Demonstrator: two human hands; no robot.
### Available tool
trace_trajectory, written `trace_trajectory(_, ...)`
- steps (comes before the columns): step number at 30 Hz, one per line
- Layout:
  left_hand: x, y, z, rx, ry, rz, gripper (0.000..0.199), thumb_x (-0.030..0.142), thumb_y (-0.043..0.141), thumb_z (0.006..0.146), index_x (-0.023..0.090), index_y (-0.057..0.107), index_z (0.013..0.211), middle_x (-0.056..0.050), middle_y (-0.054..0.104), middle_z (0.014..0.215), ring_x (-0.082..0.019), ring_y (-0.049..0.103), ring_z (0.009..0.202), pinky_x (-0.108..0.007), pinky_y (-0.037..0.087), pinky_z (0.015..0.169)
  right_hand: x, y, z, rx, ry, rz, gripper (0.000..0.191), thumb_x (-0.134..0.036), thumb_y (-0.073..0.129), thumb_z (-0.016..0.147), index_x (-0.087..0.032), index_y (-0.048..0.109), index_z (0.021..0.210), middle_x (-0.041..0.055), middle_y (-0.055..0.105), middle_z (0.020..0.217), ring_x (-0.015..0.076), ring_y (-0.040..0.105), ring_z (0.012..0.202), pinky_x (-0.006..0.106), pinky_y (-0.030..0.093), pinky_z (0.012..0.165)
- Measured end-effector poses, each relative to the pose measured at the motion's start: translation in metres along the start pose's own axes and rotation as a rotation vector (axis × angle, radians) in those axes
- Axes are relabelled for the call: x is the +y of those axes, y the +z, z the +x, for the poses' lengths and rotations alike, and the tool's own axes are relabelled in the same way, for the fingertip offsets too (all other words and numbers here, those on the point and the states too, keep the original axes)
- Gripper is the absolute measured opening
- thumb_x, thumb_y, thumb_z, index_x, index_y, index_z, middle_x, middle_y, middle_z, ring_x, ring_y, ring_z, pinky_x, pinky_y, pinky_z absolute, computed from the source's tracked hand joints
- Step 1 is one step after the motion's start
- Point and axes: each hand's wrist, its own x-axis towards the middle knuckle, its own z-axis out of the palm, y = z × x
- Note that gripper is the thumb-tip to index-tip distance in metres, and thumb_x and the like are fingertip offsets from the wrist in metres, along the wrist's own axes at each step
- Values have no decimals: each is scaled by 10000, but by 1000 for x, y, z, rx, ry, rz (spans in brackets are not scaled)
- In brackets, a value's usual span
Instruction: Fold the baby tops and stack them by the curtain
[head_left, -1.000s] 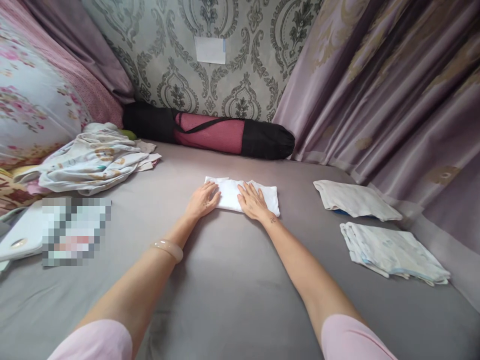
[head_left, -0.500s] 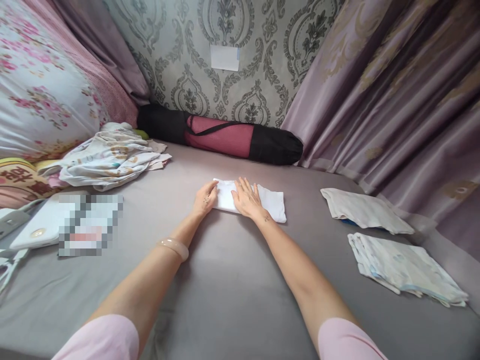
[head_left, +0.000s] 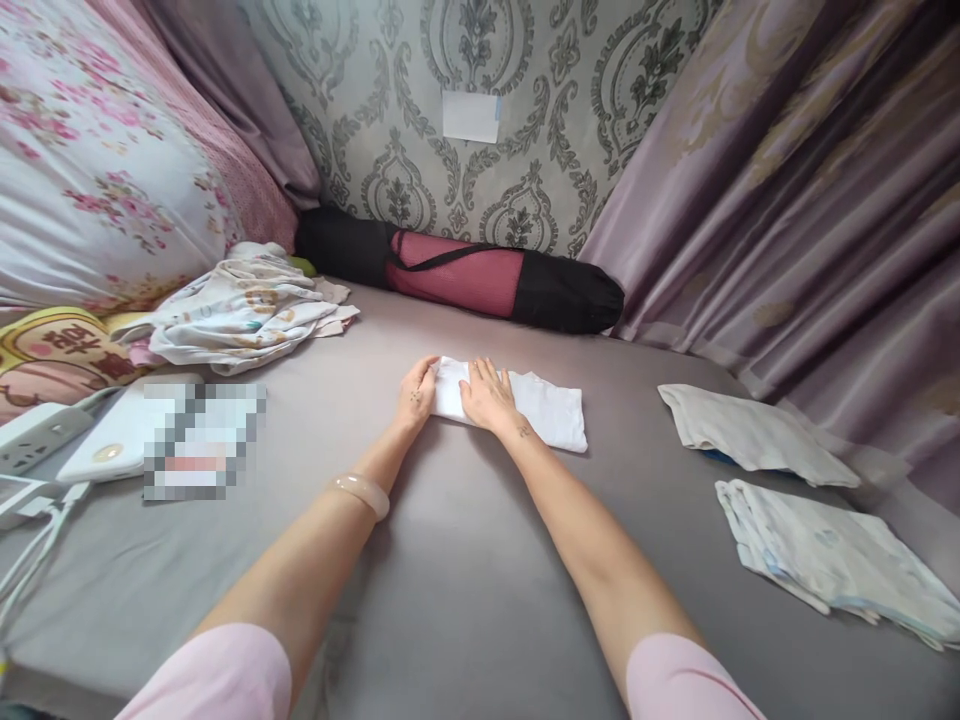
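A: Position of the white cloth (head_left: 555, 412)?
B: Folded into a long strip, lying mid-view on the grey sheet (head_left: 480, 580), nearer the hands than the black-and-red roll bag (head_left: 457, 272).
A: Hands?
B: Right hand (head_left: 487, 395): open, palm down on the cloth, left of its middle. Left hand (head_left: 416, 393): fingers curled at the cloth's left end, touching it; cannot tell whether they pinch it.
A: Any writing?
B: Yellow-and-pink cushion (head_left: 64, 350), far left: brown characters, slanted, partly distorted; not read with confidence. Pale paper (head_left: 471, 116) on the patterned wall: no text legible. Flat item (head_left: 206, 445) beside the white device (head_left: 124, 432): pixelated, unreadable. The device bears a small round gold mark, too small to identify. Power strip (head_left: 45, 435): sockets visible, no brand legible.
A: Other textiles?
B: Two folded bundles at right: upper pale bundle (head_left: 757, 435), blue showing beneath; lower pale bundle (head_left: 847, 550), with light-blue trim. Crumpled printed cloths (head_left: 232, 310) lie at left, by the floral pillow (head_left: 105, 150).
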Motion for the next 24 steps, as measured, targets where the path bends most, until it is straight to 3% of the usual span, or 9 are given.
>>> trace_trajectory(7, 1, -1, 0, 19, -10, -15, 444, 303, 334, 918, 145, 632, 1207, -94, 671, 1250, -218, 599, 1175, -376, 439, 1067, -11, 24, 12, -8, 42, -20, 640, -381, 197, 1010, -31, 265, 1542, 143, 229, 1621, 256, 125, 1511, 458, 35, 1213)
trace_trajectory(12, 3, -1, 0, 40, -4, -35, 487, 395, 264, 972, 170, 644, 1175, -97, 661, 1271, -215, 578, 1216, -374, 415, 1088, -10, 21, 14, -61, 44, 0, 647, -389, 197, 1011, -28, 254, 1545, 146, 204, 1627, 265, 114, 1513, 477, 54, 1211)
trace_trajectory(18, -2, 0, 1, 57, -24, -113, 570, 455, 226, 989, 113, 621, 1215, -147, 631, 1314, -226, 557, 1260, -380, 400, 1108, -40, 20, 19, 15, -24, 12, 629, -358, 168, 1021, -14, 241, 1543, 156, 187, 1630, 256, 90, 1517, 457, 27, 1214)
trace_trajectory(24, -4, 1, 1, 26, -6, -104, 548, 445, 235, 992, 138, 615, 1239, -125, 619, 1342, -218, 538, 1290, -375, 386, 1126, -51, 29, 21, -106, -44, 24, 623, -301, 194, 1005, -15, 181, 1559, 139, 105, 1647, 254, 38, 1522, 447, 46, 1220)
